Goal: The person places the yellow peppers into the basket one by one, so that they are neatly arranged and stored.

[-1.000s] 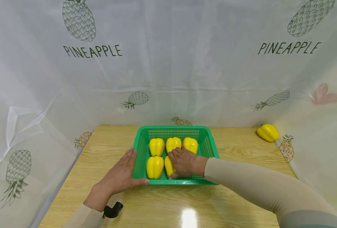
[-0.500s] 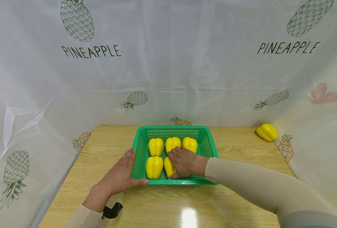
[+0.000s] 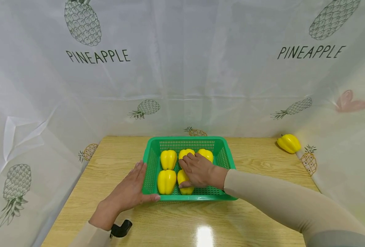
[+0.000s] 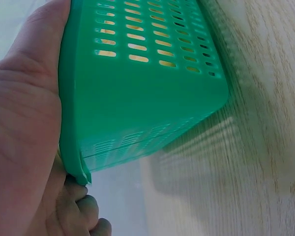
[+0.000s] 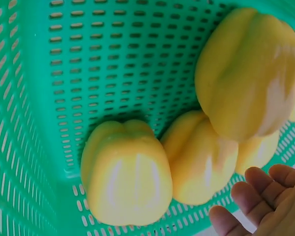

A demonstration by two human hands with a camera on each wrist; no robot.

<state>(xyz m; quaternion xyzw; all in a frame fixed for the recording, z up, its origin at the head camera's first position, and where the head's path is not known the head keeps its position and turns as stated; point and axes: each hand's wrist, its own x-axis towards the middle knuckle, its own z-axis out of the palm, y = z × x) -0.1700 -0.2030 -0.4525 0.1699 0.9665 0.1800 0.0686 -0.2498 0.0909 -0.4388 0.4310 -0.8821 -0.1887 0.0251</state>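
Note:
A green plastic basket (image 3: 190, 197) with slotted walls stands on the table, holding several yellow bell peppers in two rows. My left hand (image 3: 127, 189) rests at its front left corner, fingers straight along the left side and thumb along the front rim. Over the front middle bell pepper (image 3: 186, 188) is my right hand (image 3: 197, 170), partly hiding it and the back row. In the right wrist view, the loosely bent fingers (image 5: 253, 196) are apart from the near bell pepper (image 5: 248, 73). Beside that one lie the front left bell pepper (image 3: 167, 182) and back left bell pepper (image 3: 168, 160).
Another yellow bell pepper (image 3: 288, 143) lies at the table's back right corner. The wooden table (image 3: 256, 219) backs onto a white sheet (image 3: 231, 68) printed with pineapples, which also flanks both sides. A black device (image 3: 121, 228) sits at my left wrist.
My right hand has lifted slightly and moved back from the front middle bell pepper, with more of the pepper now showing. The left hand and the basket stay in place.

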